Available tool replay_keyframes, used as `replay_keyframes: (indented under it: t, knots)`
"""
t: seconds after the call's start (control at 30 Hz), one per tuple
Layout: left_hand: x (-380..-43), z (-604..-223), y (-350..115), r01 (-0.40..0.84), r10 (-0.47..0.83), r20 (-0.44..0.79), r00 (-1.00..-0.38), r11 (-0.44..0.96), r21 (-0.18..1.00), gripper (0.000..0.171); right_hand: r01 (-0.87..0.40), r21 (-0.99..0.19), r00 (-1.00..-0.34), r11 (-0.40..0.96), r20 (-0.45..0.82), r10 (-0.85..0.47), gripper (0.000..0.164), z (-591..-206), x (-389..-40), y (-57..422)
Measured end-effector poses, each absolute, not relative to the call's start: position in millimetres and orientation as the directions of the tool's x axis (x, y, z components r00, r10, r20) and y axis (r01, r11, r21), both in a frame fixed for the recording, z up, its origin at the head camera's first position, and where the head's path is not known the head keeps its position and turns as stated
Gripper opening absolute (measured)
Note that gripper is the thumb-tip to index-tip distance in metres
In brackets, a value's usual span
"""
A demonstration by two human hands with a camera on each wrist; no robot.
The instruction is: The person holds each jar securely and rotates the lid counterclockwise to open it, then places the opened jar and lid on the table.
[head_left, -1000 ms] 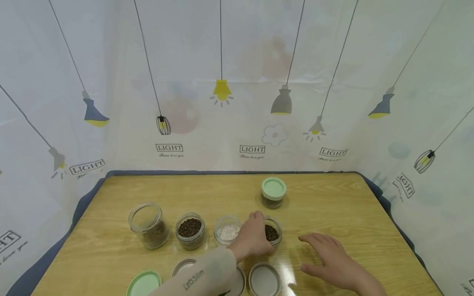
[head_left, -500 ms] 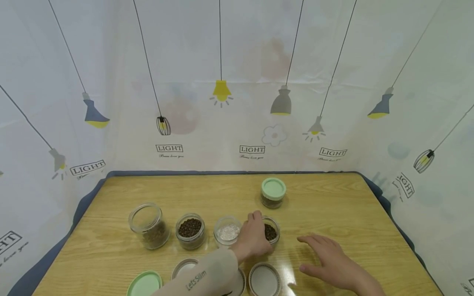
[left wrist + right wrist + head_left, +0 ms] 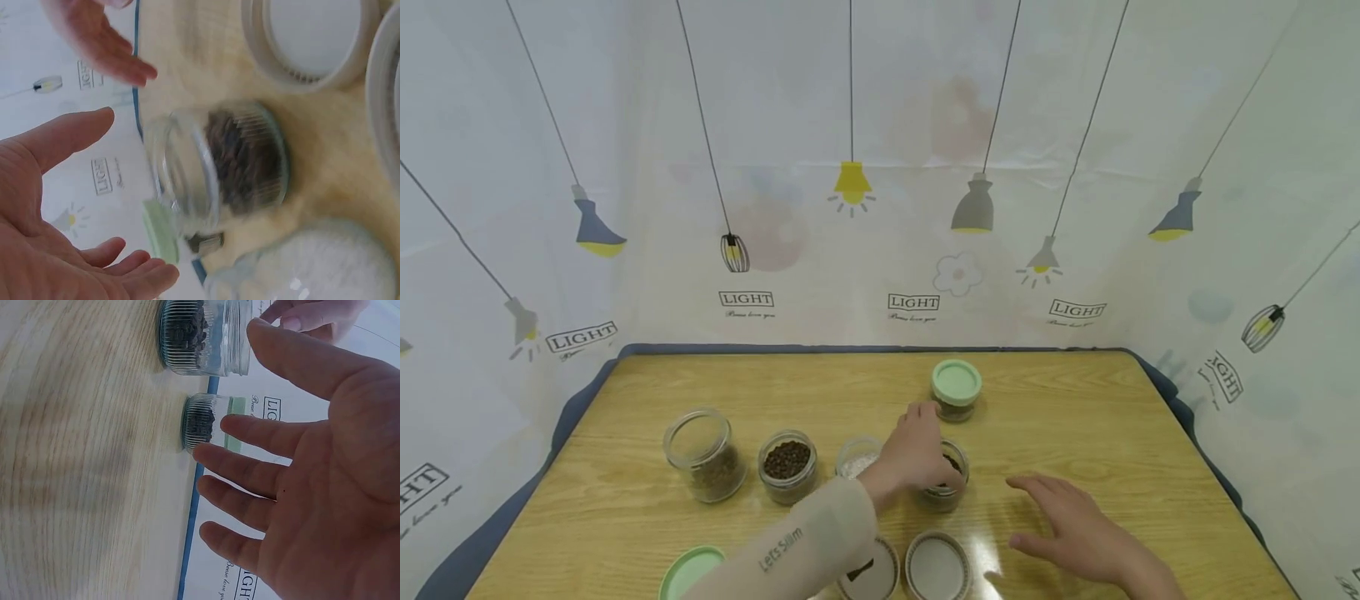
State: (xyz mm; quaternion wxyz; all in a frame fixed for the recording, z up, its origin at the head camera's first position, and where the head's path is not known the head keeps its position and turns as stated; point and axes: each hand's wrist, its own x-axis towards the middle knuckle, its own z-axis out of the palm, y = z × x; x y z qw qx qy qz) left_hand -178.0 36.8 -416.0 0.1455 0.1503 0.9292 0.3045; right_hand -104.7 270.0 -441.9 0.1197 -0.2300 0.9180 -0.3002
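An uncapped glass jar of dark brown bits (image 3: 942, 498) stands upright on the table. My left hand (image 3: 917, 450) hovers just over it, partly hiding its mouth in the head view. In the left wrist view, the thumb and fingers of that left hand (image 3: 62, 231) are spread, apart from the jar (image 3: 244, 159) and holding nothing. To the jar's right, my right hand (image 3: 1067, 529) is held in the air with fingers extended. Its palm (image 3: 337, 481) is bare in the right wrist view. Left of the jar is another with white contents (image 3: 853, 460), partly covered by my left hand.
Further left stand a jar of dark brown grains (image 3: 787, 461) and a taller open jar (image 3: 703, 467). A jar with a green lid (image 3: 957, 383) stands behind. Along the front lie a loose green lid (image 3: 691, 570) and white-faced round lids (image 3: 937, 568).
The jar shifted slightly left while my left hand held it. Since then the left hand has let go and risen up and away from it. My right hand has hardly moved.
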Motion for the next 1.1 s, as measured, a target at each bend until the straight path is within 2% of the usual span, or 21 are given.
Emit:
replay_keyframes:
  t: [0.27, 0.5, 1.1]
  knots:
    - [-200.5, -400.8, 22.4, 0.158, 0.326, -0.192, -0.926, 0.795, 0.586, 0.091, -0.337, -0.622, -0.866, 0.707, -0.089, -0.491, 0.066, -439.0, -111.3, 267.2]
    - [-228.7, -403.2, 13.8, 0.144, 0.312, -0.207, -0.927, 0.806, 0.574, 0.089, -0.344, -0.628, -0.856, 0.698, -0.095, -0.507, 0.066, -438.7, -117.5, 262.8]
    - [-283.5, -422.7, 36.8, 0.071, 0.311, -0.305, -0.900, 0.795, 0.602, 0.094, -0.312, -0.641, -0.860, 0.701, -0.123, -0.495, 0.065, -443.6, -124.1, 267.9]
